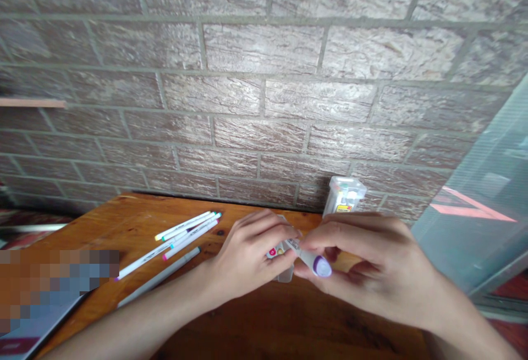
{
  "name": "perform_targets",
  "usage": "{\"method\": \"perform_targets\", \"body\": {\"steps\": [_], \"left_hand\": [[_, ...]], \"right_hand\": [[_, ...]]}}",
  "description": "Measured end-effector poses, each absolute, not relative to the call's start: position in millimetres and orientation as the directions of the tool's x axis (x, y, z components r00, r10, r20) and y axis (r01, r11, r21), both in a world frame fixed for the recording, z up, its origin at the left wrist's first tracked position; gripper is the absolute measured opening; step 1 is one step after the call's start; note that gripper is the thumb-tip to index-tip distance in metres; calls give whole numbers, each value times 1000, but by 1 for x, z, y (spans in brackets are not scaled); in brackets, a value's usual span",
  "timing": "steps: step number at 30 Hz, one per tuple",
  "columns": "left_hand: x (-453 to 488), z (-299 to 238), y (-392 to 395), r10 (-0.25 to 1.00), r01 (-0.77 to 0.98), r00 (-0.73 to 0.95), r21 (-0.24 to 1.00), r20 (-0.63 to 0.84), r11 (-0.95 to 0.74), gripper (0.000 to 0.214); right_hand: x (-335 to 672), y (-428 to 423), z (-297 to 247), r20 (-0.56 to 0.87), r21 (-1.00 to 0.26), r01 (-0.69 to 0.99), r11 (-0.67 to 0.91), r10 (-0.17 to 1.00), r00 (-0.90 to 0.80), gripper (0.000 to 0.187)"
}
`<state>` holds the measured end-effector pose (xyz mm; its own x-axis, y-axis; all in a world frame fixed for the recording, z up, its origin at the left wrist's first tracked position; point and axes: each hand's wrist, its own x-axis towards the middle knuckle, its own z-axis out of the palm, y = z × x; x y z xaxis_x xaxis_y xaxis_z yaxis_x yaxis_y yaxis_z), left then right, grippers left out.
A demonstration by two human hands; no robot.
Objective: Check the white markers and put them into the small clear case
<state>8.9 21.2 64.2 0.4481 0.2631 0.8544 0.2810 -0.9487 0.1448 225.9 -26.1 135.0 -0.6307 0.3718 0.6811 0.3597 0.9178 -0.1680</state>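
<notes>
A white marker with a purple end (pixel 315 261) lies between my two hands, its purple end facing me. My right hand (pixel 371 264) is closed on it, thumb and fingers around the barrel. My left hand (pixel 256 244) has its thumb and forefinger curled around the marker's far part. Just below and behind those fingers is a clear plastic case (pixel 284 276), mostly hidden by my left hand. Pink and yellow round marker ends show inside the case.
Several white markers with coloured ends (pixel 181 236) lie on the wooden table (pixel 231 316) at the left. A second clear case (pixel 345 192) stands upright by the brick wall (pixel 264 96). A flat, partly blurred item (pixel 49 316) is at the lower left. A translucent panel (pixel 482 195) borders the right.
</notes>
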Motion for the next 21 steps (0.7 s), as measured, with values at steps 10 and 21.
{"method": "perform_targets", "body": {"steps": [10, 21], "left_hand": [[10, 65, 21, 252, 287, 445, 129, 859, -949, 10], [10, 63, 19, 284, 302, 435, 159, 855, -940, 4]], "right_hand": [[225, -27, 136, 676, -187, 363, 913, 388, -627, 15], [229, -26, 136, 686, -138, 417, 898, 391, -614, 18]]}}
